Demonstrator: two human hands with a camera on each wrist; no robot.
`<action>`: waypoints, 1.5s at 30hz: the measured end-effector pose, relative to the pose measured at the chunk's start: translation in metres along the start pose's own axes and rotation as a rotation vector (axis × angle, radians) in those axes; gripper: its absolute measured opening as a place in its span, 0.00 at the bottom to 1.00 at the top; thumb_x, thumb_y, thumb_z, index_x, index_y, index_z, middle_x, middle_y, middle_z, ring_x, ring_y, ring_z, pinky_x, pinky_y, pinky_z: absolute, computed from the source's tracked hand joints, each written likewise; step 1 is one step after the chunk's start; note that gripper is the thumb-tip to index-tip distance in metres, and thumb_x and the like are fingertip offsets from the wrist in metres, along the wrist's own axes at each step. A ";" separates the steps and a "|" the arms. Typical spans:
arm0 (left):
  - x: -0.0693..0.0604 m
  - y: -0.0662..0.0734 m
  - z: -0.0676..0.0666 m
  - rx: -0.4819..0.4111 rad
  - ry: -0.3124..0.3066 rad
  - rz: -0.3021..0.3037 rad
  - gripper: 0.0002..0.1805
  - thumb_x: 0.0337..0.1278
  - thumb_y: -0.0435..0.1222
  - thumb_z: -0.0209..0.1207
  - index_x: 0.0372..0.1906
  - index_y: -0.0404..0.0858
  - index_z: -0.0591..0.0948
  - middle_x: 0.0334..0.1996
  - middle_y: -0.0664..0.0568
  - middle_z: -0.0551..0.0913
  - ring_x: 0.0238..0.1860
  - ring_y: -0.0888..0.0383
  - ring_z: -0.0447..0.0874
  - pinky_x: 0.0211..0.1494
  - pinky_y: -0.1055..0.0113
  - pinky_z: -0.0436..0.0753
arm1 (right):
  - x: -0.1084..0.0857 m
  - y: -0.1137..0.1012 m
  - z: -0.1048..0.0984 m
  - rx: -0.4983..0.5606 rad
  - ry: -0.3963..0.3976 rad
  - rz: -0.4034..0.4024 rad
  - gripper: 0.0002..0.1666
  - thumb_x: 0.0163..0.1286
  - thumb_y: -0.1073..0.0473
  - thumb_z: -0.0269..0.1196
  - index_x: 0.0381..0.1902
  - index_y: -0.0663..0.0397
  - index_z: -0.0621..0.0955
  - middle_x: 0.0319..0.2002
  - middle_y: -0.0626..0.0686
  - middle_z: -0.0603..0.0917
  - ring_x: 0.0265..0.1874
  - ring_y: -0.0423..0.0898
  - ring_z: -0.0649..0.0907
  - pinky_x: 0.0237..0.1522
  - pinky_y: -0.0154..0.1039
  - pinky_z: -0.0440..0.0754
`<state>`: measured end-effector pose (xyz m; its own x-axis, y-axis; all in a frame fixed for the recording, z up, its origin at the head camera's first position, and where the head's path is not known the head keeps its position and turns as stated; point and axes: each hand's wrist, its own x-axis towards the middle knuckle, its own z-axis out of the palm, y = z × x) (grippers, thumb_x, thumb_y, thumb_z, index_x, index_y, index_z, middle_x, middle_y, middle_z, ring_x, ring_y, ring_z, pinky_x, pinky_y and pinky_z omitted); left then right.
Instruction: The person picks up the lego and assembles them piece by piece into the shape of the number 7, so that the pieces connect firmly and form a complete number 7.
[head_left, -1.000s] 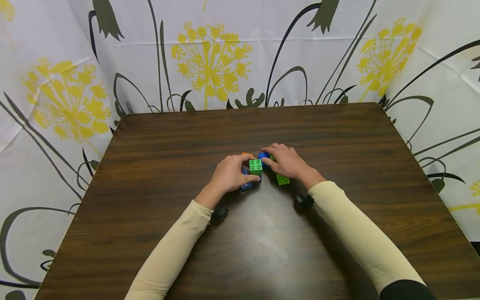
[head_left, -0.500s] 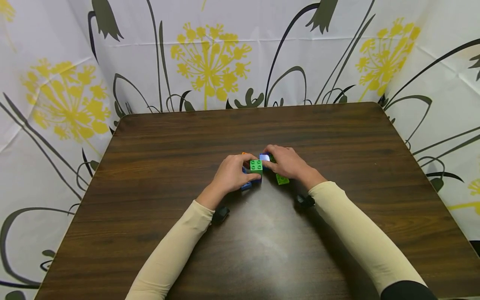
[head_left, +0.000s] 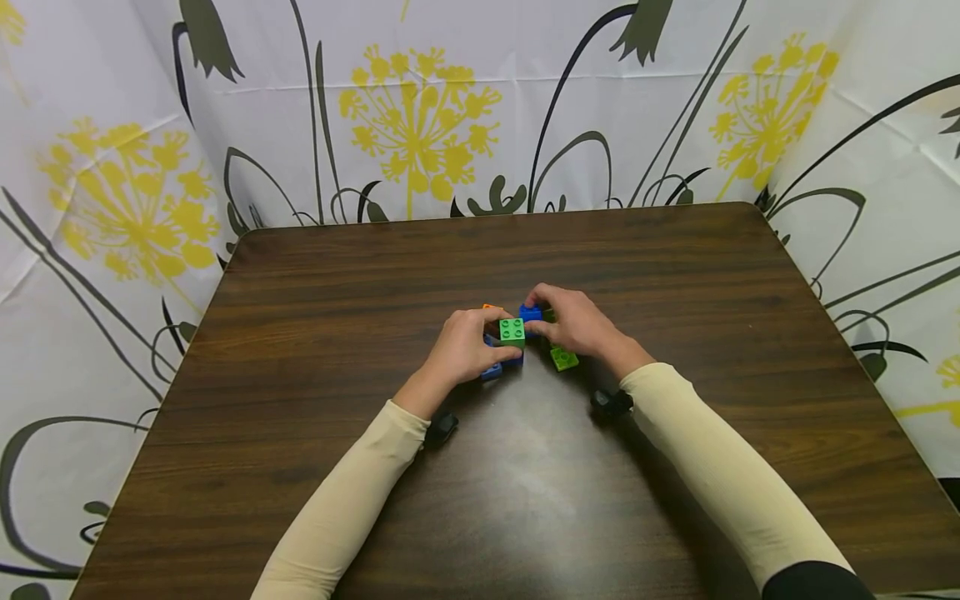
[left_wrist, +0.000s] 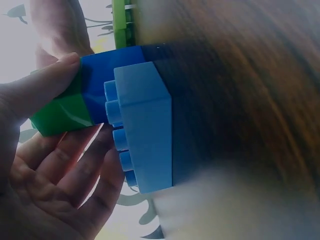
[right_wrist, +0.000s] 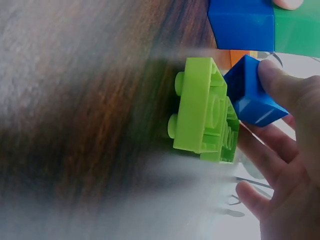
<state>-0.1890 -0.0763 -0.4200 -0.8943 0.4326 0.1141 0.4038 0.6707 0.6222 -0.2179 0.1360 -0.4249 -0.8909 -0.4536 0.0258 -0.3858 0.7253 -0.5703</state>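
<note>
My left hand [head_left: 463, 346] grips a green toy building brick [head_left: 512, 331] between thumb and fingers. That brick sits on a dark blue brick [left_wrist: 115, 72], and the two stand stacked. Beside this stack a light blue brick [left_wrist: 145, 130] rests on the table with its studs up. In my right hand [head_left: 576, 321], thumb and fingers pinch another blue brick [right_wrist: 255, 95], which is tilted in the right wrist view and stands apart from the stack. Close to that hand a lime-green brick [right_wrist: 195, 105] lies with its hollow side up. Part of the right-hand brick is hidden by the fingers.
An orange brick [head_left: 491, 307] shows partly behind my left hand. The brown wooden table [head_left: 360, 275] spreads around the bricks. Behind it hangs a white curtain [head_left: 465, 50] with yellow and grey flowers. A dark device [head_left: 611, 404] sits at the right wrist.
In the right fingers the blue brick has turned: half a second ago a shiny face showed, now its studs do. The left hand and its stack have hardly moved.
</note>
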 end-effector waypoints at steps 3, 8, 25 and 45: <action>0.000 -0.001 0.001 0.001 0.008 0.001 0.25 0.45 0.44 0.76 0.50 0.41 0.85 0.37 0.52 0.86 0.37 0.56 0.84 0.39 0.63 0.80 | -0.001 0.000 -0.001 0.015 0.031 -0.026 0.17 0.66 0.52 0.68 0.49 0.50 0.78 0.47 0.50 0.83 0.47 0.48 0.81 0.54 0.49 0.78; 0.000 -0.002 0.002 -0.006 0.012 0.003 0.25 0.45 0.44 0.76 0.50 0.40 0.85 0.37 0.52 0.86 0.37 0.56 0.84 0.39 0.63 0.81 | -0.003 0.000 -0.004 0.037 0.087 -0.035 0.15 0.68 0.53 0.66 0.49 0.49 0.78 0.47 0.49 0.82 0.49 0.48 0.81 0.53 0.48 0.79; 0.001 -0.003 0.004 -0.017 0.013 0.010 0.24 0.44 0.43 0.76 0.49 0.40 0.85 0.36 0.52 0.86 0.37 0.57 0.85 0.41 0.63 0.82 | -0.025 -0.014 -0.028 0.159 0.127 -0.057 0.16 0.74 0.59 0.59 0.56 0.53 0.72 0.55 0.54 0.75 0.50 0.50 0.80 0.50 0.47 0.82; 0.000 -0.003 0.003 -0.002 -0.010 -0.020 0.30 0.46 0.45 0.75 0.54 0.35 0.82 0.41 0.48 0.86 0.39 0.55 0.85 0.44 0.61 0.83 | -0.034 -0.047 -0.029 0.046 0.128 -0.250 0.27 0.69 0.56 0.65 0.65 0.55 0.75 0.55 0.52 0.76 0.48 0.51 0.81 0.46 0.46 0.83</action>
<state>-0.1896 -0.0764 -0.4236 -0.9005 0.4246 0.0940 0.3851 0.6781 0.6260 -0.1759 0.1324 -0.3754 -0.7938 -0.5441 0.2717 -0.5884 0.5739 -0.5696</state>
